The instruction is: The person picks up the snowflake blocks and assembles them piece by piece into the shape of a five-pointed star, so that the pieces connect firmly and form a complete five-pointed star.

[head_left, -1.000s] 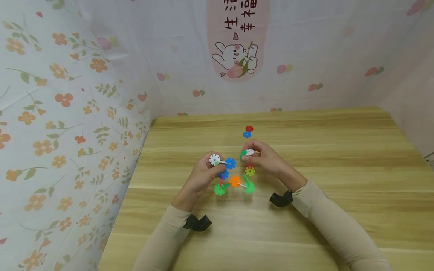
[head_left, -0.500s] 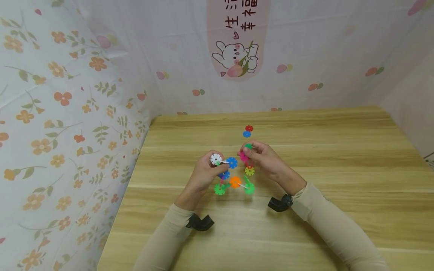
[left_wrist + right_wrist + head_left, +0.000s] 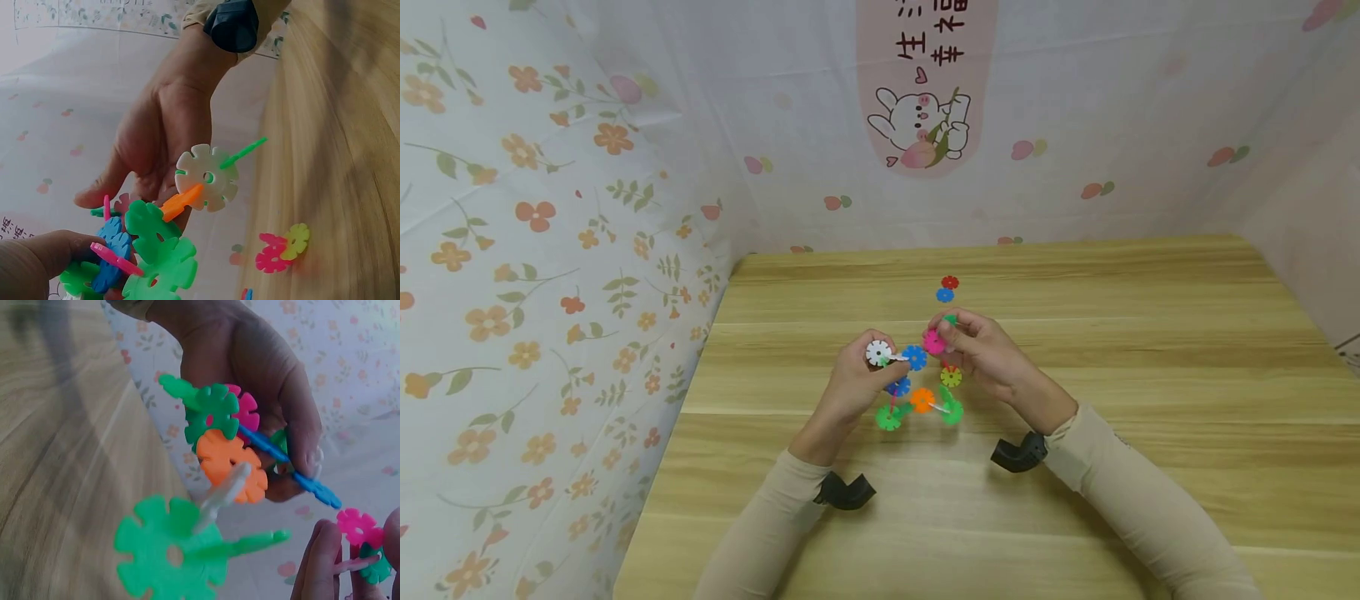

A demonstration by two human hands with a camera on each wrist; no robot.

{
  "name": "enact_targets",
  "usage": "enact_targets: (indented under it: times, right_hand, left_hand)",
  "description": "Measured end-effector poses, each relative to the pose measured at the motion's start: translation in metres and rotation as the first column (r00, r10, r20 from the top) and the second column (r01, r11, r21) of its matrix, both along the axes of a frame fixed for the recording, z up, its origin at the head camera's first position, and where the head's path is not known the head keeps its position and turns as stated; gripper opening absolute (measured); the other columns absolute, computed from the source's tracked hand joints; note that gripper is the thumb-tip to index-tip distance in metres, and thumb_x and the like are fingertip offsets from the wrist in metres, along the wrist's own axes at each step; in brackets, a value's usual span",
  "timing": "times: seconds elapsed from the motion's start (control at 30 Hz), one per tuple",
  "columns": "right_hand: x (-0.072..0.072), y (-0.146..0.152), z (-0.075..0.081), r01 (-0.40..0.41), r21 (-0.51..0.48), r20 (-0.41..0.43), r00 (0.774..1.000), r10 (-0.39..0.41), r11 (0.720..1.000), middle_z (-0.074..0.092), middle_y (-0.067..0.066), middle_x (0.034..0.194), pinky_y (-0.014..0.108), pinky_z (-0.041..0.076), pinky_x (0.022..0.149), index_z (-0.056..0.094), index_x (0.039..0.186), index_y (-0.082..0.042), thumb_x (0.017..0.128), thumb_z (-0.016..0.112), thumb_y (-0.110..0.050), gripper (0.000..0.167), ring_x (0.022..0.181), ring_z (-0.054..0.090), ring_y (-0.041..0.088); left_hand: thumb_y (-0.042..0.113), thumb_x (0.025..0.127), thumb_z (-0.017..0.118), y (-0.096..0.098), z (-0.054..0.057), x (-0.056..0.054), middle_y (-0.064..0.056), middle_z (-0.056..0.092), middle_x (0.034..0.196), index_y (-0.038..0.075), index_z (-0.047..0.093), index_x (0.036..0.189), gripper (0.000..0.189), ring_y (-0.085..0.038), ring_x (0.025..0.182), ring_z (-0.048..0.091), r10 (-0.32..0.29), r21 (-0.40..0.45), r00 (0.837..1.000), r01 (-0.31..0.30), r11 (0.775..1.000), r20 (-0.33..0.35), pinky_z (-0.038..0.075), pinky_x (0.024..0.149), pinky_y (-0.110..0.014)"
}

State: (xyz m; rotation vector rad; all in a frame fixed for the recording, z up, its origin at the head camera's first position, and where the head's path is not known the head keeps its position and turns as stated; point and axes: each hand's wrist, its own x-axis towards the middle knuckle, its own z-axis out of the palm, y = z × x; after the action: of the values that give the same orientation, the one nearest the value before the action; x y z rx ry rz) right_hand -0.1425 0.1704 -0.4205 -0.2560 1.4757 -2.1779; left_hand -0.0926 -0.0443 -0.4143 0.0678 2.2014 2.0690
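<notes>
My left hand (image 3: pixel 848 385) grips a chain of interlocking plastic flower discs, its thumb across the blue discs. On this chain I see a white disc (image 3: pixel 878 353), a blue disc (image 3: pixel 914 358), an orange disc (image 3: pixel 922 400) and green discs (image 3: pixel 889 417). My right hand (image 3: pixel 988 352) pinches a smaller joined piece between thumb and fingers. A pink disc (image 3: pixel 359 527), a teal-green disc (image 3: pixel 375 565) and a pale disc (image 3: pixel 356 564) seen edge-on make it up. In the head view the pink disc sits right beside the chain's upper blue disc.
A yellow disc (image 3: pixel 296 241) joined to a pink-red one (image 3: pixel 272 253) lies on the wooden table (image 3: pixel 1150 375) beneath the hands. Farther back are a red disc (image 3: pixel 950 282) and a blue one (image 3: pixel 945 295). Printed cloth (image 3: pixel 760 100) hangs behind and at the left.
My right hand has turned its small piece, so the pink disc faces up where green and white showed before. It has moved slightly left to the chain; the left hand has barely shifted.
</notes>
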Motion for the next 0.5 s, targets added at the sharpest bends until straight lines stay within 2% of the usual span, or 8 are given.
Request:
enact_targets:
  times: [0.17,0.3,0.37,0.5]
  right_hand:
    - [0.003,-0.0063,0.0014,0.043,0.019,0.002,0.999,-0.043,0.999,0.064,0.003,0.097,0.033,0.054,0.09,0.062,0.107,-0.01,0.099,0.061,-0.028,0.019,0.086,0.065,0.013]
    - [0.0048,-0.0099,0.0005,0.08,0.076,-0.052,0.996,-0.076,0.994,0.059,0.002,0.086,0.033,0.055,0.088,0.061,0.105,-0.008,0.098,0.061,-0.031,0.024,0.085,0.061,0.014]
    - [0.0056,-0.0107,0.0002,0.102,0.119,-0.102,0.991,-0.09,0.988,0.061,0.004,0.089,0.034,0.056,0.086,0.061,0.1,-0.006,0.098,0.061,-0.033,0.027,0.089,0.063,0.015]
    - [0.0072,-0.01,0.0003,0.126,0.192,-0.21,0.974,-0.085,0.973,0.066,0.014,0.106,0.037,0.056,0.085,0.058,0.088,0.005,0.101,0.057,-0.034,0.042,0.091,0.068,0.02]
  left_hand:
    - [-0.003,0.085,0.073,0.0024,0.0009,0.0005,-0.006,0.049,0.084,0.001,0.054,0.094,0.022,-0.014,0.07,0.049,-0.015,0.0,1.0,0.015,1.0,-0.021,0.044,0.059,-0.023]
    - [-0.002,0.084,0.072,0.0038,0.0013,0.0014,-0.006,0.05,0.082,0.003,0.054,0.093,0.021,-0.015,0.068,0.049,-0.002,-0.021,0.999,0.001,1.0,-0.047,0.044,0.057,-0.022]
    - [-0.002,0.084,0.072,0.0045,0.0009,0.0012,-0.006,0.05,0.081,0.003,0.054,0.093,0.021,-0.015,0.067,0.05,0.006,-0.03,0.999,-0.007,1.0,-0.051,0.044,0.056,-0.022]
    - [0.0,0.084,0.071,0.0057,-0.0011,-0.0001,-0.004,0.049,0.077,0.004,0.054,0.093,0.02,-0.013,0.065,0.049,0.031,-0.04,0.999,-0.033,0.999,-0.045,0.043,0.055,-0.023]
